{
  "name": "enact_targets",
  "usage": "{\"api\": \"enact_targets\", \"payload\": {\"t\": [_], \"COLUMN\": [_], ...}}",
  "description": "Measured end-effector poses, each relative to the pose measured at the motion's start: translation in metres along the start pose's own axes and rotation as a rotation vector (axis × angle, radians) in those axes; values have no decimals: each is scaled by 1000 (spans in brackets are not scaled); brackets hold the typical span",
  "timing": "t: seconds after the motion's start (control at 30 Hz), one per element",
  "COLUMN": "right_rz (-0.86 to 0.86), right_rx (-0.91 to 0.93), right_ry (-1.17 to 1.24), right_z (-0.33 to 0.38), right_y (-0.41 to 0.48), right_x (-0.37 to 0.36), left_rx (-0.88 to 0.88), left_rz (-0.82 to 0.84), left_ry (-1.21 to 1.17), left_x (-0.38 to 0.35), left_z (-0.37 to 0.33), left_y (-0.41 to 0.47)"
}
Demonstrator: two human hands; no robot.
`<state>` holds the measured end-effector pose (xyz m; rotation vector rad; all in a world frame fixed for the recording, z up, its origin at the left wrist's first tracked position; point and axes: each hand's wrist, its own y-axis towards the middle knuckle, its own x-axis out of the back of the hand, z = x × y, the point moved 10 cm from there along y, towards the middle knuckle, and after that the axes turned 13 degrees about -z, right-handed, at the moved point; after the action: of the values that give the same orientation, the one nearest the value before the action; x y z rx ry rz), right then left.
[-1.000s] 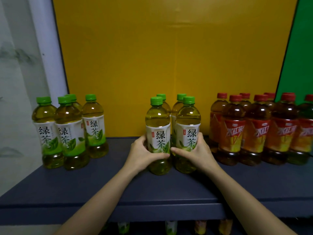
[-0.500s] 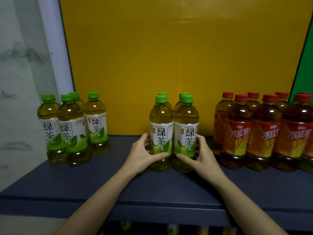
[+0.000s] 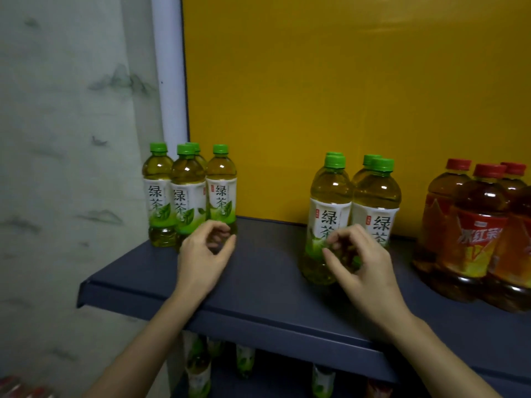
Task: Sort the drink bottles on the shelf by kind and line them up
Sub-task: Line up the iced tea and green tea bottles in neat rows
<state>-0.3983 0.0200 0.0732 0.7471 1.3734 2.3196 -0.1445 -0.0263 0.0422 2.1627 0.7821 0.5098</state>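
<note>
We see three clusters of bottles standing upright on the dark blue shelf (image 3: 258, 285). At its left end, four green tea bottles (image 3: 188, 196) with green caps and white-and-green labels are packed close together, each filled nearly to the neck with a pale yellow-green drink. Near the middle, well apart from them, stands a second cluster of four of the same bottles (image 3: 330, 196), two in front and two behind, of which only the caps and shoulders show. On the right, just beside that cluster, are the red tea bottles (image 3: 477, 225) with red caps and red-and-orange labels, holding a dark brown drink; the frame edge cuts this group off. Our left hand (image 3: 205, 254) hovers low over the shelf right in front of the left cluster, its fingers loosely curved and its thumb apart, with nothing in it. Our right hand (image 3: 362, 262) sits in front of the lower parts of the two front bottles of the middle cluster, with its fingers curled and its thumb pointing left; we cannot tell whether it grips or even touches them. Behind the bottles rises a yellow back panel (image 3: 344, 96), with a white post (image 3: 169, 81) and a pale painted wall (image 3: 71, 139) to its left. More bottles (image 3: 198, 372) stand dimly on the level below.
</note>
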Motion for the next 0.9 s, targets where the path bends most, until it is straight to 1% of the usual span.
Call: {"api": "enact_targets", "payload": {"t": [0.1,0.17,0.27,0.37,0.43,0.5,0.67,0.9], "right_rz": [131,178,191,184,184,187,143,126], "right_rx": [-3,-33,-138,-323,-451,-528,-629,-592], "right_ry": [48,78,100,58,61,64,104,34], "right_z": [22,28,22,2,-14,-25,-34,-33], "right_y": [4,10,25,38,42,42,38,37], "right_x": [-49,-84,-134,-179,-206,-228,-255,-244], "left_rx": [45,66,78,92,57,9,-42,-1], "left_rz": [-113,-133,-51,75,119,128,120,177], "left_ry": [75,134,173,171,170,188,229,218], "left_x": [34,48,49,38,32,29,27,15], "left_z": [26,44,66,80,83,82,77,83], "left_y": [19,31,47,55,56,56,54,47]}}
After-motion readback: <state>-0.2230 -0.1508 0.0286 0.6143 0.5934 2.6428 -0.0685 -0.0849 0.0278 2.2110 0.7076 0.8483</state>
